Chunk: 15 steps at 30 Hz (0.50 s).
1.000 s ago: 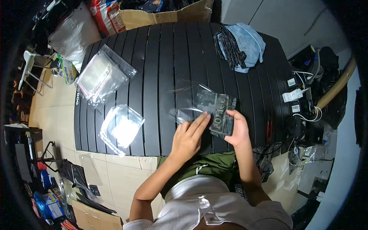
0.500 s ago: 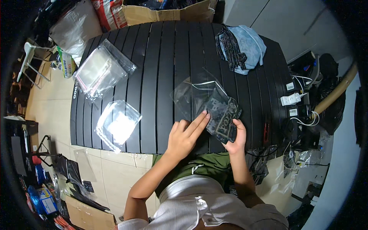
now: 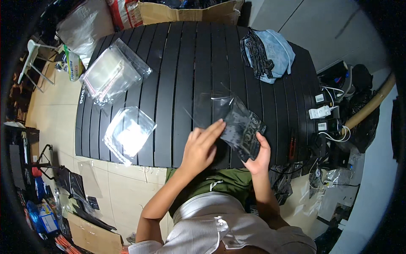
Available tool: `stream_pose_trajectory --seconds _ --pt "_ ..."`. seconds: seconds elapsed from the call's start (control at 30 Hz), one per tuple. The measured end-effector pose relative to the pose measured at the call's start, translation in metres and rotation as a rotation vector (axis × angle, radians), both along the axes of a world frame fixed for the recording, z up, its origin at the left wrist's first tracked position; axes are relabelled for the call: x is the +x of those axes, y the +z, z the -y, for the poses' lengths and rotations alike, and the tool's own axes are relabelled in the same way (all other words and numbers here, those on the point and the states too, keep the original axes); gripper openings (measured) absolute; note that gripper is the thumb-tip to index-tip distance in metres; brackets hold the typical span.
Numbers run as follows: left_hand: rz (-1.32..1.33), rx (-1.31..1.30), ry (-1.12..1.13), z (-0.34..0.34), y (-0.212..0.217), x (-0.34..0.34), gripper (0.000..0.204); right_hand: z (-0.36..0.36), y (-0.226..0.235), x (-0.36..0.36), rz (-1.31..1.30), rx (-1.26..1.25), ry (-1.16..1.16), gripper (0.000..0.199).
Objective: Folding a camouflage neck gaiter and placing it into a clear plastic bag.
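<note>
A clear plastic bag (image 3: 211, 108) lies open-ended on the black slatted table (image 3: 177, 63), with a folded dark patterned cloth (image 3: 243, 131) partly inside it. My right hand (image 3: 259, 156) grips the near end of the cloth from below. My left hand (image 3: 203, 146) lies flat with its fingers spread, fingertips touching the cloth and the bag's edge.
A stack of clear bags (image 3: 111, 73) lies at the table's far left and another clear bag (image 3: 127, 133) at the near left. A pile of dark and light-blue cloths (image 3: 266, 53) sits at the far right. Cardboard box (image 3: 190, 10) behind, cables and power strips (image 3: 325, 114) at right.
The cloth and bag have been turned at an angle and lifted slightly toward me. My left hand has shifted right onto the cloth's edge; my right hand moved under its near end.
</note>
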State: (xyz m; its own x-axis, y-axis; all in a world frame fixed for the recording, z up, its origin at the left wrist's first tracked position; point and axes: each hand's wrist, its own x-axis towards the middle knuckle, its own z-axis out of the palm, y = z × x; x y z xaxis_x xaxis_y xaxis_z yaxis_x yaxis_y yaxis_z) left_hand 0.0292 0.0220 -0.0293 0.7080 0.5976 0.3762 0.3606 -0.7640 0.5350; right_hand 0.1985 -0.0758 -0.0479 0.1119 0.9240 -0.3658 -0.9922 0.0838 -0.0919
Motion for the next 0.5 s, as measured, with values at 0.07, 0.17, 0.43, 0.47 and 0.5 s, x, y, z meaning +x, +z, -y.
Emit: stream_pose_trajectory --seconds 0.07,0.17,0.43,0.47,0.5 --pt "0.178 -0.128 0.04 -0.004 0.002 0.0 0.054 0.002 -0.001 0.004 -0.025 -0.047 -0.049 0.038" --pt "0.283 -0.176 0.046 -0.006 -0.002 0.006 0.05 0.0 0.002 0.002 -0.029 -0.056 -0.068 0.036" --pt "0.33 -0.137 0.137 0.0 -0.003 0.015 0.052 -0.008 0.003 -0.008 -0.07 0.049 -0.105 0.032" --pt "0.329 -0.138 0.136 0.0 -0.004 0.016 0.052 -0.009 0.005 -0.01 -0.023 0.067 -0.1 0.032" --pt "0.329 -0.114 0.141 0.0 -0.005 0.016 0.053 -0.01 0.006 -0.012 0.023 0.086 -0.095 0.032"
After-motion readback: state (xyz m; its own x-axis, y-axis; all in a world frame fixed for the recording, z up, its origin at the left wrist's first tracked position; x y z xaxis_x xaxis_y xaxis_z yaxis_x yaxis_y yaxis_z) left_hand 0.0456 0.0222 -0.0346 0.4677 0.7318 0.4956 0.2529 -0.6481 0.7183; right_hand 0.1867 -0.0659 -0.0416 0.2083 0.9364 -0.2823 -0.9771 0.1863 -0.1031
